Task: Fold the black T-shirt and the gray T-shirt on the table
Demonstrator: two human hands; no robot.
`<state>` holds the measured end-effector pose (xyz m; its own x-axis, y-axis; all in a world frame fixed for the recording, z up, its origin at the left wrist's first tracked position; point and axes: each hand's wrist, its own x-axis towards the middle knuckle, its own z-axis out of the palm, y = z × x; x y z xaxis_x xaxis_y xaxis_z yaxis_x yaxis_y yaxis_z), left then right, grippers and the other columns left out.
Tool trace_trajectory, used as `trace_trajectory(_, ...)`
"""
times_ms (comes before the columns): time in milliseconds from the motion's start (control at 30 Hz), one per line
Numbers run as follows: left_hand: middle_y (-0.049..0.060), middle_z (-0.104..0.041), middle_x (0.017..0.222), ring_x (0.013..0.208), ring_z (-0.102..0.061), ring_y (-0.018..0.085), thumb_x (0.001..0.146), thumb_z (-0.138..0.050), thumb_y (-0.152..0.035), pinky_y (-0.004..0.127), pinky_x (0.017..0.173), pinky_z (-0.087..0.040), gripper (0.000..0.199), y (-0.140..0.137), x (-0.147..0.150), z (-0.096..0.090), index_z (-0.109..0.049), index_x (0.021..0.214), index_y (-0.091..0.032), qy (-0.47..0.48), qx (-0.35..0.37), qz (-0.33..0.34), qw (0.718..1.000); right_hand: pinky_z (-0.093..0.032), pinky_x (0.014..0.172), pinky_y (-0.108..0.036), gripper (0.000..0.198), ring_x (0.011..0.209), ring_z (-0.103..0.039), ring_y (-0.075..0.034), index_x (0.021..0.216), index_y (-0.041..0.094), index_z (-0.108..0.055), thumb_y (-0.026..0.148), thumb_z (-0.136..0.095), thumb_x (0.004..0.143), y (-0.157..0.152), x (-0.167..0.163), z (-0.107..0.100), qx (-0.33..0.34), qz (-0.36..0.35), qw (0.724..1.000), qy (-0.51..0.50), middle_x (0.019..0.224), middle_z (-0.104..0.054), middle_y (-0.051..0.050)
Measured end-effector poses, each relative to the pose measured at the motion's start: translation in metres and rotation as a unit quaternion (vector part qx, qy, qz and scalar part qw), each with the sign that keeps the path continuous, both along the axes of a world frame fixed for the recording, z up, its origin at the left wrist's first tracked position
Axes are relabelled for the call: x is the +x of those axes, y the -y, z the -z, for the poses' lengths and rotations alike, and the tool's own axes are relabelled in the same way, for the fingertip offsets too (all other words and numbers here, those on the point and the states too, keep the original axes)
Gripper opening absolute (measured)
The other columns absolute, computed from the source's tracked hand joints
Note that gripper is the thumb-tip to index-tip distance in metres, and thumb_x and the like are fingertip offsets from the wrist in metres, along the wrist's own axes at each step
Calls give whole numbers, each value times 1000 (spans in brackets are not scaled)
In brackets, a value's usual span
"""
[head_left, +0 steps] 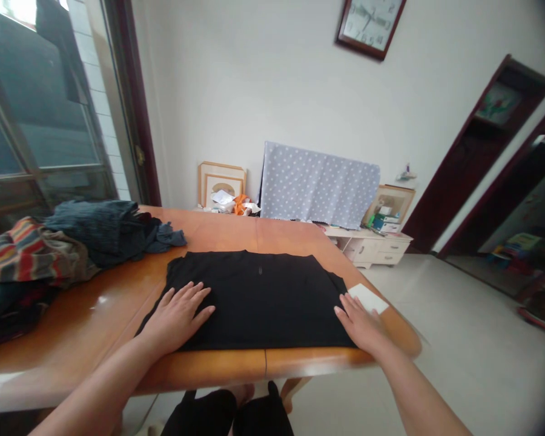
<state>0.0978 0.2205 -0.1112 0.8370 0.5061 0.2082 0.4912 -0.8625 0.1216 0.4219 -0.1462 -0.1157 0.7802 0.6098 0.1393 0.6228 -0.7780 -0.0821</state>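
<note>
A black garment [263, 303], which looks like a shirt, lies spread flat on the wooden table [218, 366] in front of me. A small light mark shows near its upper middle. My left hand [177, 318] rests flat on the garment's left part, fingers spread. On its right edge lies my right hand [358, 321], palm down with fingers stretched out. Just past the right hand, a white card or sheet [369, 298] lies on the table, partly behind the fingers.
Rumpled clothes [95, 233], with a striped piece [27, 251], are heaped on the table's left. Behind stand a dotted cloth [320, 184] over something flat, framed pictures [222, 175] and a white cabinet [367, 249]. The table's rounded corner [411, 351] is at the right.
</note>
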Motion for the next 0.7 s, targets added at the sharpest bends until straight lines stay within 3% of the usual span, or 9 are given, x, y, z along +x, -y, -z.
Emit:
trace_trajectory(67, 4, -40, 158, 149, -28, 30, 94, -35, -67, 54, 120, -17, 65, 1, -1, 0, -52, 145, -31, 6, -2, 3, 1000, -18, 115, -65, 68, 149, -26, -31, 154, 20, -38, 57, -18, 99, 0, 4, 7, -36, 31, 999, -15, 160, -34, -9)
trace_trajectory(167, 4, -41, 158, 149, -28, 30, 95, -34, -67, 55, 120, -17, 64, 1, -1, 1, -51, 145, -31, 15, -8, 9, 1000, -13, 115, -70, 71, 150, -23, -32, 152, 17, -40, 58, -17, 99, -5, 7, 6, -36, 55, 998, 19, 159, -35, -12)
trace_trajectory(300, 5, -40, 158, 150, -27, 31, 95, -34, -67, 55, 120, -15, 64, 3, -3, 1, -52, 145, -31, 25, -18, 9, 999, -20, 120, -55, 73, 151, -22, -29, 155, 13, -36, 57, -16, 99, -20, 5, 5, 12, -8, 997, 72, 161, -33, -12)
trace_trajectory(433, 6, -40, 158, 150, -26, 30, 95, -34, -67, 55, 120, -15, 63, 8, -7, -3, -51, 144, -31, 33, -33, 10, 999, -25, 119, -50, 77, 151, -24, -29, 153, 11, -40, 60, -17, 97, -26, 10, 28, -3, -71, 996, 46, 159, -35, -13)
trace_trajectory(567, 6, -41, 158, 149, -28, 30, 94, -39, -66, 53, 120, -18, 62, 5, -11, -11, -52, 143, -31, 32, -72, 20, 997, -27, 118, -53, 80, 149, -28, -31, 152, 12, -41, 63, -20, 94, -23, 25, 53, -6, -68, 997, 27, 157, -39, -14)
trace_trajectory(700, 11, -45, 155, 144, -38, 31, 94, -42, -63, 46, 117, -29, 63, -14, -19, -18, -54, 141, -24, 58, -91, 1, 994, -29, 117, -55, 80, 148, -30, -32, 152, 13, -42, 63, -22, 92, -22, 33, 62, 3, -64, 997, 33, 156, -41, -14)
